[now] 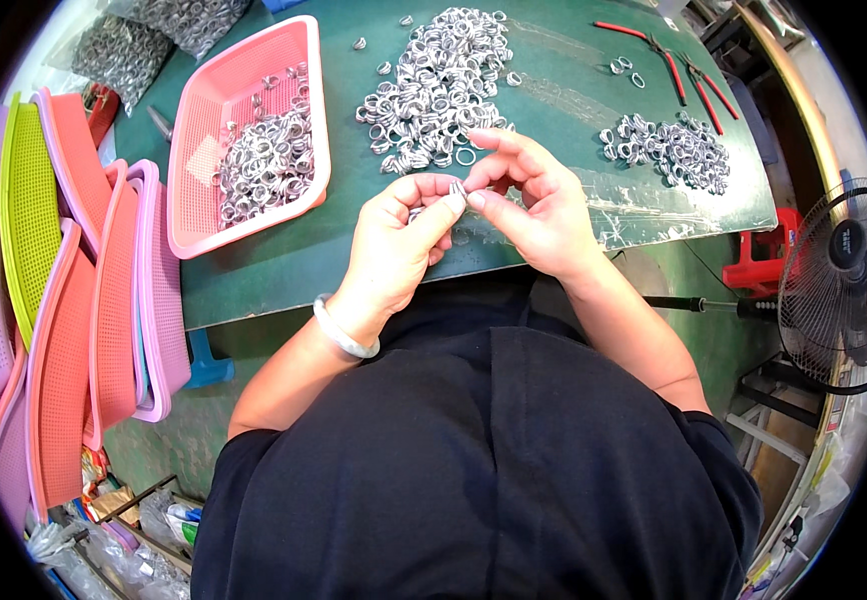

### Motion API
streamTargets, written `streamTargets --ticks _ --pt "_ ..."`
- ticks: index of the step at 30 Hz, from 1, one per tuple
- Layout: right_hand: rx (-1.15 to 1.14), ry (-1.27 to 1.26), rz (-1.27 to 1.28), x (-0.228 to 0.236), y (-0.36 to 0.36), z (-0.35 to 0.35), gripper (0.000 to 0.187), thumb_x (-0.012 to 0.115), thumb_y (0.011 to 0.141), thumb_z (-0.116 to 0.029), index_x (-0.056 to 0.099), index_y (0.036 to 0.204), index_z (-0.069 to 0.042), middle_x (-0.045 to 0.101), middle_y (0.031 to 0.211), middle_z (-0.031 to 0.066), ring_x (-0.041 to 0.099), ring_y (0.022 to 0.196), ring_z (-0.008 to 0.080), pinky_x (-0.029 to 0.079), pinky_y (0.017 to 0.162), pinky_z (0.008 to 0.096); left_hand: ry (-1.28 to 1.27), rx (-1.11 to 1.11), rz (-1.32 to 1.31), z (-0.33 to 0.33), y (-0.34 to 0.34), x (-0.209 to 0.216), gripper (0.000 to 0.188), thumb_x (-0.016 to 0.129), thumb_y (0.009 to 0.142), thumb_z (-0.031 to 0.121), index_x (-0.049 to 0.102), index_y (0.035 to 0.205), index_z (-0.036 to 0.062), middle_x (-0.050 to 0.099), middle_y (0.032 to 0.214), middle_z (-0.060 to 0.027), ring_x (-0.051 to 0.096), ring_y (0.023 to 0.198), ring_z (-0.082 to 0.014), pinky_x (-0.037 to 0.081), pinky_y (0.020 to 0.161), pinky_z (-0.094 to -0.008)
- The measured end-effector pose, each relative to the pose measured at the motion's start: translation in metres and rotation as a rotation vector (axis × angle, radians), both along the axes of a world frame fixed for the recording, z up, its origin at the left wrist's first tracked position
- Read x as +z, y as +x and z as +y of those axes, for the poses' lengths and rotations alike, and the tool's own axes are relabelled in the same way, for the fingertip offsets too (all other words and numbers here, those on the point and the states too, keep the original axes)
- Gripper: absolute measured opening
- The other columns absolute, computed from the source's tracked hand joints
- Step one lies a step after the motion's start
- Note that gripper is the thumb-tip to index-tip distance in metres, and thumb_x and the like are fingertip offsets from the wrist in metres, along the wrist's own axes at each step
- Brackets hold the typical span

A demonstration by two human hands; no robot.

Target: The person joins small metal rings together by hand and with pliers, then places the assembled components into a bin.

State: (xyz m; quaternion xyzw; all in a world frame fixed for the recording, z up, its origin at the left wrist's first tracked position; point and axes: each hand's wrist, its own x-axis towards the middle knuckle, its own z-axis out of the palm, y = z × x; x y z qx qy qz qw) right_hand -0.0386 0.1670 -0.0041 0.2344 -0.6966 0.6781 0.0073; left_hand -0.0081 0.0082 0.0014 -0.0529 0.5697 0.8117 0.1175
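Above the near edge of the green table [554,245], my two hands meet fingertip to fingertip. My left hand [394,235] is closed, pinching a small silvery metal ring [459,188] between thumb and forefinger. Another ring partly shows under its curled fingers. The thumb and forefinger of my right hand [544,210] close on the other side of the pinched ring, mostly hiding it. Just beyond my hands spreads a large heap of metal rings [449,80]. To the left, a pink plastic basket [321,120] holds many similar rings [274,165].
A smaller ring pile [669,152] lies at right, below red-handled pliers [666,62] and a second pair [706,92]. Stacked plastic baskets [104,290] crowd the left side. Filled clear bags [119,55] sit far left. A fan [834,290] and a red stool [762,258] stand right.
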Motion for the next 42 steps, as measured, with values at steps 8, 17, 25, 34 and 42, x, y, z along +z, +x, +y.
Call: streamTargets --ticks 8,17,25,34,42 --pt "0.126 -0.158 -0.243 0.003 0.003 0.001 0.042 0.06 0.082 -0.003 0.044 0.12 -0.001 0.058 0.089 0.0052 0.056 0.085 0.0102 0.046 0.077 0.0247 -0.172 0.015 0.295 -0.001 0.0 -0.008 0.022 0.062 0.08 0.001 0.058 0.101 0.0029 0.05 0.073 0.0051 0.043 0.062 -0.0011 0.035 0.055 -0.0145" --pt "0.07 -0.134 -0.07 -0.003 0.003 0.0 0.046 0.061 0.078 0.001 0.045 0.121 -0.004 0.059 0.091 0.0046 0.056 0.085 0.0111 0.046 0.075 0.0249 -0.13 0.014 0.32 -0.002 0.003 -0.004 0.029 0.064 0.076 0.0 0.055 0.103 0.0007 0.05 0.075 0.0035 0.044 0.07 -0.0028 0.039 0.066 -0.0169" --pt "-0.11 0.109 0.367 0.002 0.008 -0.001 0.052 0.065 0.07 0.004 0.048 0.119 -0.004 0.061 0.09 0.0079 0.059 0.081 0.0164 0.047 0.071 0.0271 -0.134 -0.002 0.23 -0.002 0.004 0.002 0.014 0.064 0.08 0.006 0.058 0.092 0.0012 0.053 0.071 0.0026 0.044 0.061 -0.0023 0.037 0.055 -0.0159" --pt "-0.126 0.144 0.435 0.002 0.009 -0.005 0.057 0.065 0.068 0.004 0.047 0.121 -0.007 0.061 0.09 0.0056 0.059 0.08 0.0183 0.047 0.068 0.0282 0.272 -0.073 -0.084 -0.007 -0.001 -0.005 0.01 0.058 0.085 0.01 0.06 0.093 0.0041 0.052 0.065 0.0013 0.044 0.051 -0.0042 0.032 0.042 -0.016" --pt "-0.128 0.119 0.383 -0.002 0.01 -0.008 0.057 0.066 0.069 0.001 0.046 0.122 -0.007 0.061 0.089 0.0047 0.058 0.078 0.017 0.045 0.064 0.0275 0.384 -0.148 -0.242 -0.011 -0.004 -0.002 0.008 0.055 0.086 0.01 0.058 0.09 0.0034 0.049 0.064 0.0002 0.044 0.051 -0.0069 0.029 0.04 -0.0172"
